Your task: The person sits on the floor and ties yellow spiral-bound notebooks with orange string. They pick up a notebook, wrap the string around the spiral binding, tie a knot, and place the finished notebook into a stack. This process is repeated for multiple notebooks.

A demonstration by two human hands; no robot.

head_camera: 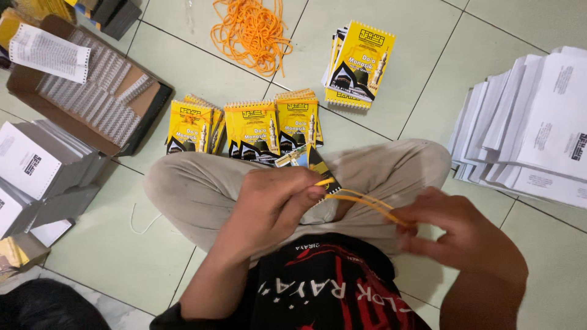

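— What is staying hard to make out here?

— The small booklet [309,160] in the left hand [275,205] is mostly hiding behind the fingers; only its upper corner is showing. The white paper stack [532,128] is running off the right edge, and the cardboard box [85,91] of wire spirals is getting cut at the top left.

— How many of each are lying about?

— Three fanned groups of yellow booklets [251,128] are sitting in a row past the knees, one separate pile of booklets [358,64] is lying farther out, and one heap of orange cords [254,30] is lying on the tiled floor [183,67] (single booklets within each group I cannot count).

— And the cord in hand?

— One yellow cord [361,201] is stretching between both hands over the lap. The left hand is pinching its end together with the booklet's corner, fingers closed tight; the right hand [461,235] is closing narrowly on the other end, just beside the knee.
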